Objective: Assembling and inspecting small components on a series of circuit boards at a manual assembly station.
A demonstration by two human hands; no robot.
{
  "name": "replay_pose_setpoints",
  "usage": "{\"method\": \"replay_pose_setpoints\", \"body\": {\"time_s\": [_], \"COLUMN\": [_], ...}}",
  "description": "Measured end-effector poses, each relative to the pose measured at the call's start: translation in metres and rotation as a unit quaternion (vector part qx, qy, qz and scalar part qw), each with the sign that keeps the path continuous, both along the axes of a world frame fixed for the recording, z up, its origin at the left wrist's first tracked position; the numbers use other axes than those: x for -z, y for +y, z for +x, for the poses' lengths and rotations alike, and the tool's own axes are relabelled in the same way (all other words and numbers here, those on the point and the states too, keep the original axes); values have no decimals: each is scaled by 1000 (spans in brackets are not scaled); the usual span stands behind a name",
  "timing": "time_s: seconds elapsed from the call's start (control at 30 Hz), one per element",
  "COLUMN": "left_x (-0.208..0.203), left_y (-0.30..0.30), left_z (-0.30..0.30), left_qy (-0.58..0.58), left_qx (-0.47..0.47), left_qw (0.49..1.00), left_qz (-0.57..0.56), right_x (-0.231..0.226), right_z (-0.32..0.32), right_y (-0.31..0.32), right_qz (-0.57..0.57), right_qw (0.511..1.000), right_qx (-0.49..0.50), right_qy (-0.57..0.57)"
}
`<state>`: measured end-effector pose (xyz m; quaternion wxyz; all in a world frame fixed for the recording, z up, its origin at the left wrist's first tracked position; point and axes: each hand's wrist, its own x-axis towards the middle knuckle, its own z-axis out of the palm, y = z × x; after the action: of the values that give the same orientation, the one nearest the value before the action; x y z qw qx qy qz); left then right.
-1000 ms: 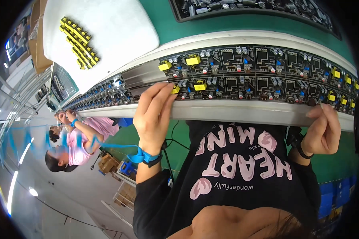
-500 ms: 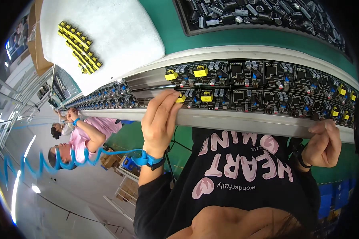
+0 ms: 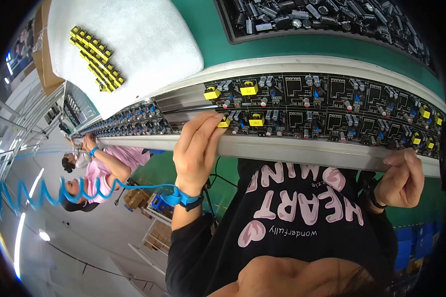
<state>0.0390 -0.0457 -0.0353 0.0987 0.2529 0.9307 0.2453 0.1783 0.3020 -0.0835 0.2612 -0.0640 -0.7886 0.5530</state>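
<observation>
My left hand (image 3: 195,151) reaches over the near edge of a metal rail (image 3: 292,151), its fingers pressed together at the left end of the nearer circuit board (image 3: 327,126). Its fingertips touch beside a yellow transformer (image 3: 224,122); the thumb is hidden. A blue coiled cord runs from a blue band on that wrist. My right hand (image 3: 404,180) is closed at the rail's near edge toward the right, fingertips against the metal; whatever they may hold is hidden. Behind the nearer board lies a second black board (image 3: 295,89), also carrying yellow transformers (image 3: 249,88) and small capacitors.
Rows of yellow transformers (image 3: 96,57) lie on a white foam sheet (image 3: 143,44) at the far left. A black tray (image 3: 228,29) of loose capacitors stands on the green bench at the back right. More boards (image 3: 134,119) sit farther left along the rail, where co-workers (image 3: 101,173) work.
Both hands stay almost where they were, the left wrist shifting very slightly. The blue coiled cord has swung upward a little. The boards have not visibly moved.
</observation>
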Motion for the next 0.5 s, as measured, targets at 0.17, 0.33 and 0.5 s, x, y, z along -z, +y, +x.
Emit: {"method": "replay_pose_setpoints", "body": {"time_s": [0.17, 0.33, 0.5], "left_x": [0, -2, -9], "left_y": [4, 4, 13], "left_z": [2, 8, 10], "left_qy": [-19, -34, -36], "left_qx": [-57, -81, -96], "left_qw": [998, 995, 995], "left_qz": [36, 42, 9], "right_x": [-7, -7, -13], "right_z": [-1, 0, 4], "right_y": [6, 4, 12], "right_qz": [-6, -10, -17], "right_qw": [1000, 1000, 997], "right_qx": [-5, -24, -69], "right_qy": [-10, -3, -4]}}
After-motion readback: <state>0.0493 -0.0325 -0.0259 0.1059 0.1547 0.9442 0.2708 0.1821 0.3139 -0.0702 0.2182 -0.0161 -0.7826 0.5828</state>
